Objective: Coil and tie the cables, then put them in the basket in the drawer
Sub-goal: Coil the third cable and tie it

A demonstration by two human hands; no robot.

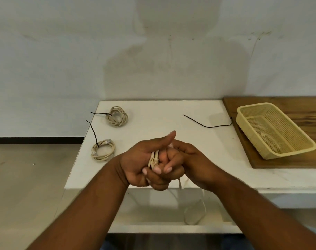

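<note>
fig. left hand [141,161] curls round the gathered loops of the beige cable [154,158] above the table's near edge. right hand [186,159] grips alongside, tail hanging below. best practice: pinch loops together while reaching for the loose black tie [207,126].

A wooden board [306,109] lies on the white table's [162,120] right end.

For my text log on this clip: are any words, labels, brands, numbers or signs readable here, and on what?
None: no text can be read.
The basket, far coil, near coil and held cable show no print; any jacket marking is too small to tell.
</note>
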